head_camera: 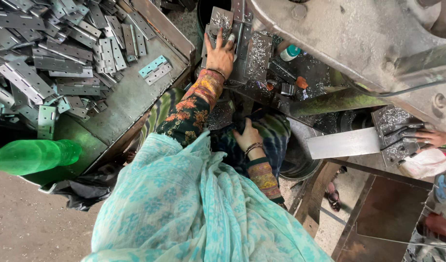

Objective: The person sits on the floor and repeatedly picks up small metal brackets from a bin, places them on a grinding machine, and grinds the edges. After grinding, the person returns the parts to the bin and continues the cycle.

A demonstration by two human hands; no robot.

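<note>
My left hand (220, 53) presses a hinge (222, 22) flat on the press, fingers spread. My right hand (247, 138) rests curled in my lap. Many hinges (53, 63) wait.

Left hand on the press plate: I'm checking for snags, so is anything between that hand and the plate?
Nothing visible: the left hand lies flat on the grey plate, with loose metal shavings scattered beside it.

head cam | steep downward look — close over lap, workbench (135, 97)
</note>
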